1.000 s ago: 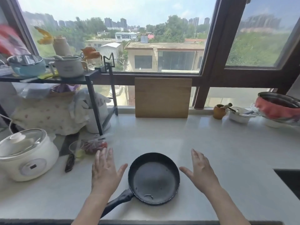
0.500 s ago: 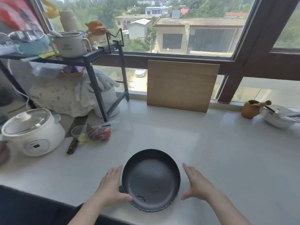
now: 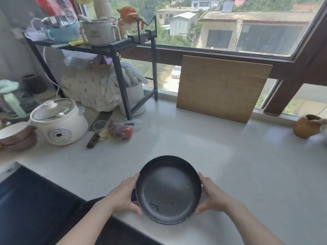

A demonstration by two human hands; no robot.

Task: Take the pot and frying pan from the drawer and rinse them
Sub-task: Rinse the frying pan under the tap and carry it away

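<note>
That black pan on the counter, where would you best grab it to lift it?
Probably by the rim, from both sides. The pan sits flat near the counter edge, and its handle is hidden under the left hand, pointing toward the person. The left and right hand already cup opposite sides of the round rim, which should lift it level.

One head-worn view looks forward and steeply down over the counter's [image 3: 230, 156] near edge (close above it) toward the window [image 3: 247, 23] behind.
</note>
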